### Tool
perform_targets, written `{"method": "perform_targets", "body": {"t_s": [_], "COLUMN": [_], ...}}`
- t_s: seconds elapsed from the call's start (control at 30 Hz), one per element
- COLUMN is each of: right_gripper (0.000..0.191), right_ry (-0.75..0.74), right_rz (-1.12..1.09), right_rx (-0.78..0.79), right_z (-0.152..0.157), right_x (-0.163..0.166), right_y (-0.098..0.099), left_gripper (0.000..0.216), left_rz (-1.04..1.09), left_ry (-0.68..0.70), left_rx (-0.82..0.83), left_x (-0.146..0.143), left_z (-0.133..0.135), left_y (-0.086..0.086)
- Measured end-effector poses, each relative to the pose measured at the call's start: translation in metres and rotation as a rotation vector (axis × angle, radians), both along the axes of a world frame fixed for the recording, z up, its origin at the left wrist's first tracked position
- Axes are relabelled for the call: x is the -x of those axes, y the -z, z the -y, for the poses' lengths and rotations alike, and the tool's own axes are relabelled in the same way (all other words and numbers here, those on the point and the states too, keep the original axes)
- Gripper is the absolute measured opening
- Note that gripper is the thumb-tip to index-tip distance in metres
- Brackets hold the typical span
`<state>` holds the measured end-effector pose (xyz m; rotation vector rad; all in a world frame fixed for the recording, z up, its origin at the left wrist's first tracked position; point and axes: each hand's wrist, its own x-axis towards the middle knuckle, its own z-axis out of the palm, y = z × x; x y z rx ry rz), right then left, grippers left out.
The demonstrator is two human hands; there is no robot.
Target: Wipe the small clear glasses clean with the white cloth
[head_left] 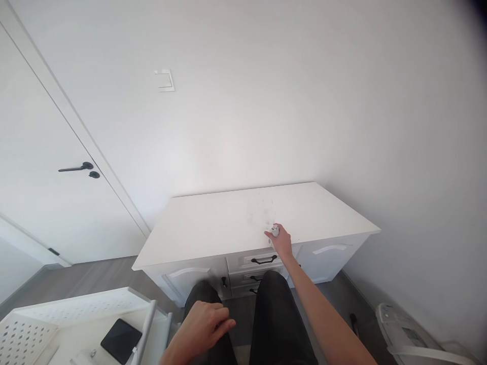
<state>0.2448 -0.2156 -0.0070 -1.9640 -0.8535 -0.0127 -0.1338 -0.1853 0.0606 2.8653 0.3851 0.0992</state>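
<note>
My right hand (pixel 281 241) is closed around a small white object (pixel 274 230) at the front edge of the white cabinet's top (pixel 213 223). The object looks like a small bottle, but my fingers cover much of it. Just beyond it, faint grey smudges or wet spots (pixel 261 215) mark the white surface. Over my left thigh rests my left hand (pixel 203 324), its fingers loosely curled and nothing visible in them.
The cabinet has dark drawer handles (pixel 264 259) and stands against a white wall. To the left is a door with a black handle (pixel 76 167). A white cart (pixel 87 299) holding a black tablet-like device (pixel 120 340) sits at lower left. A white appliance (pixel 411 334) stands at lower right.
</note>
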Motion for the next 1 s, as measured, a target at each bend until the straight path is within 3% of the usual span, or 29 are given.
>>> {"method": "perform_targets", "body": {"t_s": [0.17, 0.27, 0.37, 0.47, 0.57, 0.67, 0.8, 1.0], "right_gripper": [0.040, 0.047, 0.052, 0.047, 0.037, 0.029, 0.030, 0.032], "right_ry": [-0.059, 0.045, 0.073, 0.078, 0.089, 0.080, 0.094, 0.122], "right_rz": [0.179, 0.261, 0.306, 0.303, 0.286, 0.314, 0.376, 0.409], "right_rx": [-0.088, -0.110, -0.032, 0.131, 0.319, 0.444, 0.515, 0.569], "right_z": [0.051, 0.057, 0.043, 0.024, 0.012, 0.008, 0.006, 0.005], "right_x": [0.004, -0.014, -0.042, -0.072, -0.095, -0.106, -0.109, -0.111], "right_y": [-0.004, -0.016, -0.027, -0.026, -0.014, -0.002, 0.008, 0.012], "left_gripper": [0.034, 0.025, 0.037, 0.036, 0.027, 0.031, 0.041, 0.043], "left_rz": [0.472, 0.645, 0.789, 0.558, 0.422, 0.287, 0.179, 0.118], "left_ry": [-0.443, -0.506, -0.554, -0.537, -0.508, -0.481, -0.492, -0.495], "left_rx": [0.090, 0.140, 0.320, 0.177, 0.110, 0.050, 0.001, -0.048], "left_x": [0.015, 0.011, -0.013, -0.052, -0.094, -0.125, -0.140, -0.139], "left_z": [-0.043, -0.074, -0.101, -0.130, -0.162, -0.188, -0.203, -0.204], "left_y": [0.028, 0.033, 0.030, 0.032, 0.042, 0.053, 0.062, 0.066]}}
